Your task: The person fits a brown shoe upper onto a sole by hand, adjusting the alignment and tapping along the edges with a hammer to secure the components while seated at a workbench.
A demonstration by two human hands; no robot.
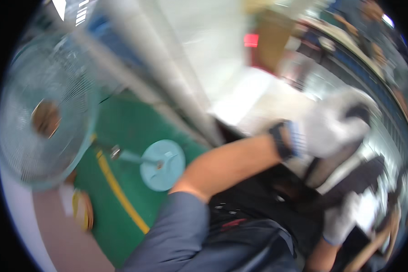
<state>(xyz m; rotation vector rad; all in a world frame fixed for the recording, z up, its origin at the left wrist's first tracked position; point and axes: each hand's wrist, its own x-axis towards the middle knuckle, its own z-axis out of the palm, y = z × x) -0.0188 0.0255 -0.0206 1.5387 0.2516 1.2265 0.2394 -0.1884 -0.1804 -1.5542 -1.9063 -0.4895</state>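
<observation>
The view is tilted and smeared by motion. My left hand (333,124), in a white knit glove with a dark band at the wrist, reaches out to the right over the work surface. Its fingers curl round something dark (359,112) that is mostly hidden. Lower right, my right hand (342,220), gloved too, is closed at the near edge of a long dark grey, shoe-shaped piece (358,179). Blur hides that piece's exact kind. Under my left hand lies a brownish-grey strip (333,163), its kind unclear.
A pale blue-green fan (84,149) stands at left, its round base (163,174) on a green floor (127,120) with a yellow line (118,190). Beyond my left arm are a white surface (204,41) and a brown box (274,41). Other people (371,27) are along a bench at far right.
</observation>
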